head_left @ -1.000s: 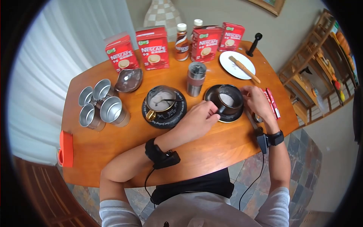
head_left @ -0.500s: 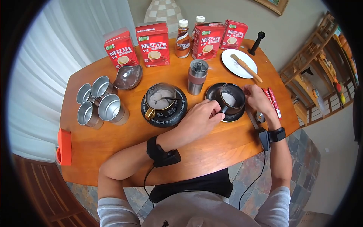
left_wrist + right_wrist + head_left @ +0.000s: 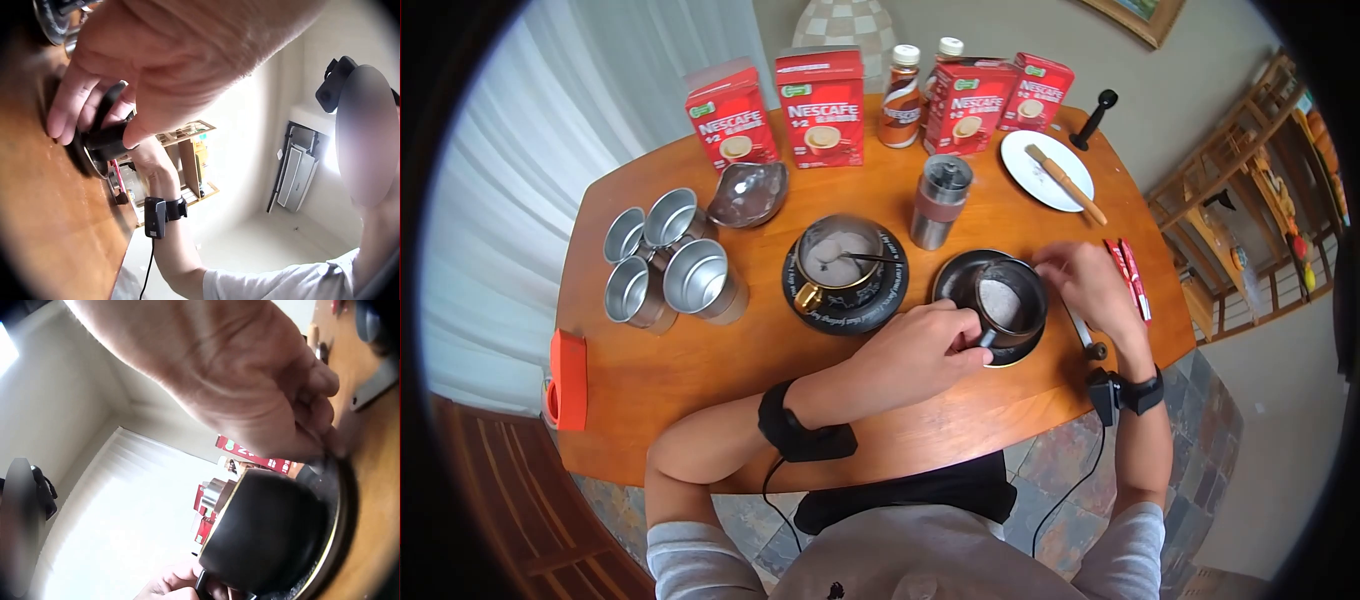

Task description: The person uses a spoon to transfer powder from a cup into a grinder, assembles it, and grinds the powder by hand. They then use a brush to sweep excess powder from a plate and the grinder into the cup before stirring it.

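Left grip (image 3: 925, 350) pinches the curved handle (image 3: 201, 584) left of the round black cup (image 3: 262, 531). Right grip (image 3: 1090, 287), cup's right: hold unclear

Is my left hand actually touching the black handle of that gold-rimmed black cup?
Touching. The head view shows your left hand pinching the black handle of the gold-rimmed black cup.

You've slid the black cup (image 3: 269, 531) and saucer (image 3: 953, 278) nearer you, farther from the grinder (image 3: 941, 208); your left hand (image 3: 930, 347) and right hand (image 3: 1093, 287) have come back too.
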`<state>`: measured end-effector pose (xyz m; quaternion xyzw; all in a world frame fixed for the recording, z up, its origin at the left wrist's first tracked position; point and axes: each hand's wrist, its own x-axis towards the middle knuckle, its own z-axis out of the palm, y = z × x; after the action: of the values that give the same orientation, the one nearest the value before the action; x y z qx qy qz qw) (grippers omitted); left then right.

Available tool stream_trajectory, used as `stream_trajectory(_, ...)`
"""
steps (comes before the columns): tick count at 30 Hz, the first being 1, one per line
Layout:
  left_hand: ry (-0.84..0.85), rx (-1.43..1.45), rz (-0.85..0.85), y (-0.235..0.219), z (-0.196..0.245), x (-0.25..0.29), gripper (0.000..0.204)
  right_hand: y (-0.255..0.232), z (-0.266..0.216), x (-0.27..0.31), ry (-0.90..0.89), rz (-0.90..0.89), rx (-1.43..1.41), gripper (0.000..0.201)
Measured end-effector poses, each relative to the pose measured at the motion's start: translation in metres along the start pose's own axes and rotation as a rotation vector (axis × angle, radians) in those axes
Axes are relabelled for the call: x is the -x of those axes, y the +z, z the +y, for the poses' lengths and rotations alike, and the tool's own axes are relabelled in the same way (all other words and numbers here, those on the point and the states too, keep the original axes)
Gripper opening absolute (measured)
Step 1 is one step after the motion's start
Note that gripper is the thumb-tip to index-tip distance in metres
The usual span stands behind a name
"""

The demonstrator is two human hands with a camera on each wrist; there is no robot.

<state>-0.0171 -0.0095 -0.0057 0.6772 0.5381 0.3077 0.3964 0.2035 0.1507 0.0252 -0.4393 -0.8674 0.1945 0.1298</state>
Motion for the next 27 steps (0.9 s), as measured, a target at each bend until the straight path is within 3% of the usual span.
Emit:
stream_trajectory(2, -0.001, 0.018, -0.007, -0.001, -0.002, -0.001, 0.031, -0.009, -0.031, 0.004, -0.018, 0.247, 0.029, 0.019)
stream_trajectory(5, -0.010, 0.031, -0.035, -0.004, -0.002, -0.002, 0.030, -0.005, -0.080, 0.007, -0.161, 0.235, -0.219, 0.019)
stream_trajectory(7, -0.057, 0.002, -0.079, -0.006, 0.000, -0.005, 0.029, 0.014, -0.104, 0.006, -0.491, 0.213, -0.109, 0.020)
stream_trajectory(9, 0.062, 0.080, 0.041, 0.005, -0.014, -0.004, 0.032, 0.029, -0.122, 0.000, -0.570, 0.160, 0.033, 0.025)
stream_trajectory(11, 0.142, 0.114, 0.100, 0.008, -0.017, -0.005, 0.033, 0.039, -0.131, -0.012, -0.540, 0.119, 0.067, 0.026)
stream_trajectory(14, -0.002, 0.045, -0.005, -0.001, -0.006, -0.003, 0.030, 0.045, -0.132, -0.035, -0.416, -0.072, 0.007, 0.022)
stream_trajectory(18, -0.008, 0.017, 0.017, 0.001, -0.007, -0.004, 0.030, 0.044, -0.151, -0.045, -0.295, -0.080, -0.326, 0.013)
stream_trajectory(22, -0.059, 0.015, -0.009, 0.003, -0.009, -0.006, 0.031, 0.055, -0.167, -0.053, -0.285, -0.211, -0.549, 0.019)
stream_trajectory(25, -0.035, 0.073, 0.013, 0.007, -0.015, -0.009, 0.031, 0.060, -0.165, -0.054, -0.377, -0.135, -0.390, 0.016)
stream_trajectory(27, 0.018, 0.067, 0.036, 0.011, -0.021, -0.010, 0.031, 0.051, -0.160, -0.046, -0.553, 0.030, -0.260, 0.016)
